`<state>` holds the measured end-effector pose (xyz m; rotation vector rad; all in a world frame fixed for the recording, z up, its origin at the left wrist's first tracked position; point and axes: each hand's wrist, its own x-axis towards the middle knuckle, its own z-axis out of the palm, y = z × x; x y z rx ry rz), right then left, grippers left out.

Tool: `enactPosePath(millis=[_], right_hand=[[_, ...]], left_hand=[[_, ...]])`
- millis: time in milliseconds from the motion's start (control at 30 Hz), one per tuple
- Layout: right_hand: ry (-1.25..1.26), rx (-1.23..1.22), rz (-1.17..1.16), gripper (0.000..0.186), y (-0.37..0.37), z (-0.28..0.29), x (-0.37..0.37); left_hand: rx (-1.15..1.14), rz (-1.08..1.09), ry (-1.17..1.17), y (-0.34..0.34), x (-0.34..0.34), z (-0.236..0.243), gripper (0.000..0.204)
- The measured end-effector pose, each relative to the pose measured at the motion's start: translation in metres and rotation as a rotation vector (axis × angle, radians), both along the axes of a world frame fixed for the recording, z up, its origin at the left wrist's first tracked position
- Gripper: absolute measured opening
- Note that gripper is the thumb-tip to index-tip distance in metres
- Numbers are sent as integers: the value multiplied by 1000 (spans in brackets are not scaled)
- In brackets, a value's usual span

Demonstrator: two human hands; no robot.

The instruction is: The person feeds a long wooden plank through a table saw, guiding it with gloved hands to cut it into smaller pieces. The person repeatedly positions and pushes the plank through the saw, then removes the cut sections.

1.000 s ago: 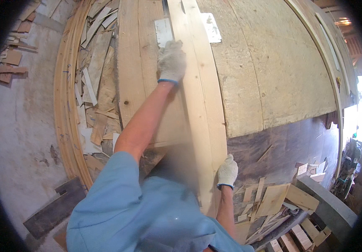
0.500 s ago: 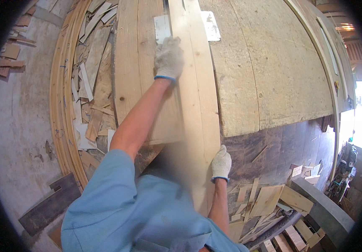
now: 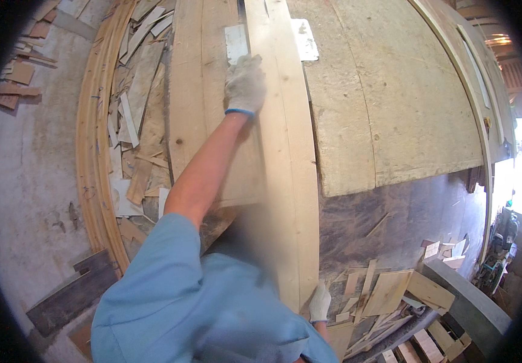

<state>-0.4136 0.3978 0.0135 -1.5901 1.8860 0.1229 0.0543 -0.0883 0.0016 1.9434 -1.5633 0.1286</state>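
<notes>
A long pale wooden plank runs from the far edge down to my body, lying over the bench. My left hand, in a light knit glove with a blue cuff, presses against the plank's left edge, its fingers bent at the far end. Close to my body, my gloved right hand grips the plank's right edge near its near end; some of its fingers are hidden by the wood. White metal plates lie on both sides of the plank beyond my left hand, in the wooden bench top.
Wood offcuts are heaped left of the bench, beside a bundle of long strips. More scrap boards lie at the lower right, next to a grey beam. A long thin strip crosses the bench's right side.
My right hand has slid along the plank's edge toward my body. My left hand stays in about the same place on the plank.
</notes>
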Motion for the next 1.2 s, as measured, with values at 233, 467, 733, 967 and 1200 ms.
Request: enactPosePath(millis=[233, 467, 733, 967, 1200], right_hand=[[158, 139, -183, 24, 3, 17, 25], [262, 154, -93, 14, 13, 14, 13], [351, 107, 9, 12, 13, -1, 0], [323, 35, -13, 17, 13, -4, 0], [270, 37, -33, 17, -11, 3, 13]], left_hand=[[-46, 0, -33, -7, 6, -18, 38], [7, -28, 11, -4, -1, -7, 38], [-10, -15, -33, -1, -2, -2, 38], [-2, -19, -26, -2, -3, -1, 39], [-18, -22, -40, -2, -1, -4, 38]])
